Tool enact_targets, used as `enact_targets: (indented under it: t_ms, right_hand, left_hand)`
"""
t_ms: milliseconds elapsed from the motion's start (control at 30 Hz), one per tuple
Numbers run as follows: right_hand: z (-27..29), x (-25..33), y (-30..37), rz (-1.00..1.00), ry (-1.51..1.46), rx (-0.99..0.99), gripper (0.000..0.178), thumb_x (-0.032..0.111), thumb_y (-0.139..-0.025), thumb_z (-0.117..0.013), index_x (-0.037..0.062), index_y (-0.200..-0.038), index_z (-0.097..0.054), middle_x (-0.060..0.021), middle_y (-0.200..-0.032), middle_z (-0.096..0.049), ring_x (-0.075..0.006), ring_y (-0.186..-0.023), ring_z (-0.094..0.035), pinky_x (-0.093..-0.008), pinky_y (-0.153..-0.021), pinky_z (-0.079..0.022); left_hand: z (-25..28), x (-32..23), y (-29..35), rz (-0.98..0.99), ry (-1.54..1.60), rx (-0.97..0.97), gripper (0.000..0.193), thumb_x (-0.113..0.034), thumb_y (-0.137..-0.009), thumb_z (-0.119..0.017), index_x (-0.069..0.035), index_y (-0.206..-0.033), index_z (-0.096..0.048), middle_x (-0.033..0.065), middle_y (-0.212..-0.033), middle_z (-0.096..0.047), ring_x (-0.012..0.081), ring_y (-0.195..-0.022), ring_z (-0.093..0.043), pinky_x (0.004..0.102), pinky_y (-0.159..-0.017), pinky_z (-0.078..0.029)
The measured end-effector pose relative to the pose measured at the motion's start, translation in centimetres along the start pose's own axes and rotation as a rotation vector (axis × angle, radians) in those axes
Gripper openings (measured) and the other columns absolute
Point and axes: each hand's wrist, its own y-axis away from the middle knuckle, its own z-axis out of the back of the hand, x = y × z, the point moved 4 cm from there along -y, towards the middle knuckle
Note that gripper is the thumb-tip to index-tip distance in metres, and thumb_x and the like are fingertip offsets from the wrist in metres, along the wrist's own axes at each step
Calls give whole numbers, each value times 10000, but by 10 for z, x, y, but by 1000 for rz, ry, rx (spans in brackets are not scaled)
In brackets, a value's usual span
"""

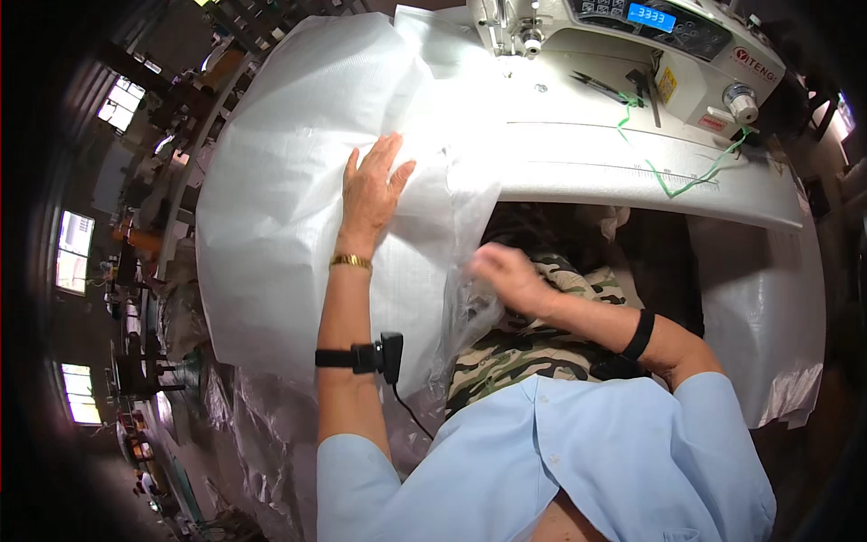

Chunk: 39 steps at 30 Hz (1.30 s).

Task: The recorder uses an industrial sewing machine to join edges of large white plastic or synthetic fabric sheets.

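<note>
A large white woven plastic sheet (280,172) drapes over the left of the sewing table and down toward my lap. My left hand (370,194) lies flat on it, fingers spread and palm down. At the sheet's right edge, my right hand (508,278) is closed, its curled fingertips slightly blurred and pinching the border. Thin clear film (479,312) hangs just below that hand. Beyond both hands stands a white sewing machine (578,41), its needle area (510,63) close to the sheet's far part. The sheet's underside is hidden.
Dark tweezers (601,88) and a green strip (668,191) lie on the white table (578,144). More white sheeting (763,307) hangs at the right end. A black cable (411,411) runs from my left wrist strap. Crumpled clear plastic (271,434) hangs at lower left.
</note>
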Motion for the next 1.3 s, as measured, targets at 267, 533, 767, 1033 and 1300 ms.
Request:
enact_targets:
  t_ms: [267,533,767,1033,1300]
  right_hand:
    - [-90,54,34,249,203,949,639,496,-939,-604,62,-1396,-495,-205,-1325,-579,-330,-1238,-541,-395,-1047,-424]
    - [30,-32,-18,-113,171,327,275,217,-955,-609,9,-1120,-682,-110,-987,-704,-162,-994,-639,-307,-881,-505]
    - [-5,-15,-33,-44,-78,360,479,246,-917,-708,20,-1316,-571,-85,-1261,-614,-183,-1151,-560,-342,-1017,-451]
    - [-26,-78,-39,69,46,513,320,191,-882,-670,5,-1142,-680,-73,-1041,-707,-176,-978,-629,-315,-885,-500]
    - [88,64,75,51,-545,197,187,193,-927,-671,7,-933,-681,32,-866,-643,-29,-788,-555,-232,-723,-451]
  left_hand:
    - [0,36,-20,-58,239,88,620,-566,-963,-507,-70,-1324,-600,104,-1412,-560,244,-1384,-435,454,-1191,-239]
    - [-1,36,-18,-55,268,34,594,-552,-969,-498,-75,-1302,-615,97,-1383,-587,236,-1370,-455,444,-1193,-243]
    - [2,32,-20,-64,274,21,628,-587,-962,-484,-66,-1283,-629,101,-1369,-597,225,-1366,-460,436,-1190,-251]
    - [0,34,-20,-17,302,29,598,-570,-960,-508,-73,-1263,-642,79,-1364,-605,215,-1357,-472,424,-1198,-245]
    - [1,38,-12,-59,348,30,506,-482,-987,-510,-90,-1284,-633,65,-1365,-606,207,-1352,-479,423,-1200,-243]
